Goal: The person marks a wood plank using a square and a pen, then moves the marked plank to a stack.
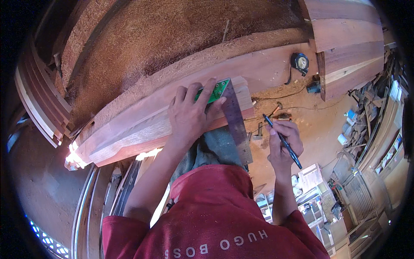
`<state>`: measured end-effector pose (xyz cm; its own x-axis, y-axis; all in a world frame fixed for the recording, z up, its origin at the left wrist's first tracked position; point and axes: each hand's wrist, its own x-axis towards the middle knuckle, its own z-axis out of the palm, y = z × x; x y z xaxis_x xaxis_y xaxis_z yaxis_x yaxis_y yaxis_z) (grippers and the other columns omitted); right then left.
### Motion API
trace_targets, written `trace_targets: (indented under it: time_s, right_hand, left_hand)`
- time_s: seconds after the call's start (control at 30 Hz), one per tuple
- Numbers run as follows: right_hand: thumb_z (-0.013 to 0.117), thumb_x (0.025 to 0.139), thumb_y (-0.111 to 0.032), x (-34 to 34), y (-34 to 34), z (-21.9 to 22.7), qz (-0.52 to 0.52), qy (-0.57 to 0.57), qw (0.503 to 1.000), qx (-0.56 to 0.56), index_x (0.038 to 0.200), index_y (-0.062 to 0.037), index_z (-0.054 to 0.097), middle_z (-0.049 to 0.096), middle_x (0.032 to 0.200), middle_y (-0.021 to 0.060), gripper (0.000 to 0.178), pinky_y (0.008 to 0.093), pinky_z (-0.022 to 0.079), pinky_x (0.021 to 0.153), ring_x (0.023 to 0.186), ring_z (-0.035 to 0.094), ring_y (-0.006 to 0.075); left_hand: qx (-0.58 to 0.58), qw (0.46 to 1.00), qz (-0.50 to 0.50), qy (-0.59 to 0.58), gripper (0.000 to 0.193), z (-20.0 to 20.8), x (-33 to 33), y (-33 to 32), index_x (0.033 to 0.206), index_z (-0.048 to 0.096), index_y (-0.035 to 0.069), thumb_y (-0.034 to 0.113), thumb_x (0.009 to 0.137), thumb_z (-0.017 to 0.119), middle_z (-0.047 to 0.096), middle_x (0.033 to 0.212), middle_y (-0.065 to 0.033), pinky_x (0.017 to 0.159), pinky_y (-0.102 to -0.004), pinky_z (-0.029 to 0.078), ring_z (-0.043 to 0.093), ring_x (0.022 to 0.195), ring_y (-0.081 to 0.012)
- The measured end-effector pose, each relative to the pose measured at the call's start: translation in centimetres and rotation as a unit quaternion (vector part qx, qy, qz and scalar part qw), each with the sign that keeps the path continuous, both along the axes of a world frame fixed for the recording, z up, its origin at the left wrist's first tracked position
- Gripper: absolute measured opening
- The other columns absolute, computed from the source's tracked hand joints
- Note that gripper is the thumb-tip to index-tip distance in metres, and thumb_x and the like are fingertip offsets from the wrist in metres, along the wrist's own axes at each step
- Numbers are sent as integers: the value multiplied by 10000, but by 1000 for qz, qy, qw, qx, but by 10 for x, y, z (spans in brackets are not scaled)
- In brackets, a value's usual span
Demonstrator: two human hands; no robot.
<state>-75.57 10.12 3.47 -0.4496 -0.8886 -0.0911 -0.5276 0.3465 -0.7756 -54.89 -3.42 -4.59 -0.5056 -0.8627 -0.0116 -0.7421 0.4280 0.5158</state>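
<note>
My left hand (pixel 189 108) presses a try square with a green handle (pixel 219 89) onto a stack of reddish timber pieces (pixel 133 126). The fingers curl over the handle and partly hide it. The square's dark metal blade (pixel 235 114) crosses the timber near its right end and reaches past the near edge. To the right of the blade, my right hand (pixel 286 140) grips a dark pen (pixel 293 156), held in the air clear of the wood. The pen slants, its upper end pointing up and left.
A tape measure (pixel 299 63) lies on the long plank (pixel 276 64) behind the timber. Stacked boards (pixel 351 43) stand at the far right. A hammer (pixel 276 108) and a cord lie on the dusty floor. Sawdust (pixel 181 39) covers the ground beyond. Curved planks (pixel 41 93) are piled at left.
</note>
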Motion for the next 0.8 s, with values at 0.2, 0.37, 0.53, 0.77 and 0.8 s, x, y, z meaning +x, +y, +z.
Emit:
trace_targets:
  time_s: [0.2, 0.37, 0.53, 0.77, 0.8]
  right_hand:
    - [716, 883, 42, -1, -9, -10, -67, -33, 997, -29, 1003, 2, 692, 688, 1030, 182, 129, 325, 607, 790, 906, 723, 248]
    - [722, 893, 15, -5, -12, -19, -64, -18, 997, -37, 1009, -3, 702, 700, 1023, 170, 120, 326, 601, 779, 913, 724, 240]
    - [732, 893, -9, -4, -18, -23, -53, -33, 997, -47, 1007, -5, 706, 704, 1021, 168, 117, 323, 597, 772, 892, 730, 237]
    - [734, 879, 0, -4, -24, -30, -67, -58, 995, -53, 1007, 2, 706, 705, 1018, 171, 130, 323, 595, 775, 904, 728, 238]
    - [736, 872, 7, -3, -25, -30, -64, -61, 995, -55, 1005, 4, 708, 708, 1015, 171, 136, 326, 592, 787, 913, 727, 241]
  left_hand:
    - [-4, 1000, -3, -11, 521, 3, -27, -1, 1290, 693, 164, 452, 862, 768, 647, 1020, -60, 713, -403, 538, 614, 916, -265]
    - [8, 1000, -4, -4, 509, 2, -30, -2, 1288, 693, 167, 439, 864, 768, 647, 1020, -62, 717, -401, 535, 614, 916, -264]
    - [-8, 1000, -5, -7, 505, -1, -27, -1, 1287, 687, 159, 429, 868, 766, 649, 1022, -67, 707, -399, 533, 610, 905, -265]
    - [-3, 1000, -11, -16, 500, -1, -28, -2, 1286, 685, 164, 434, 872, 762, 651, 1022, -63, 710, -390, 538, 608, 903, -262]
    - [-4, 1000, -11, -13, 503, -2, -28, -1, 1288, 684, 166, 438, 871, 762, 651, 1021, -62, 713, -390, 540, 609, 903, -262]
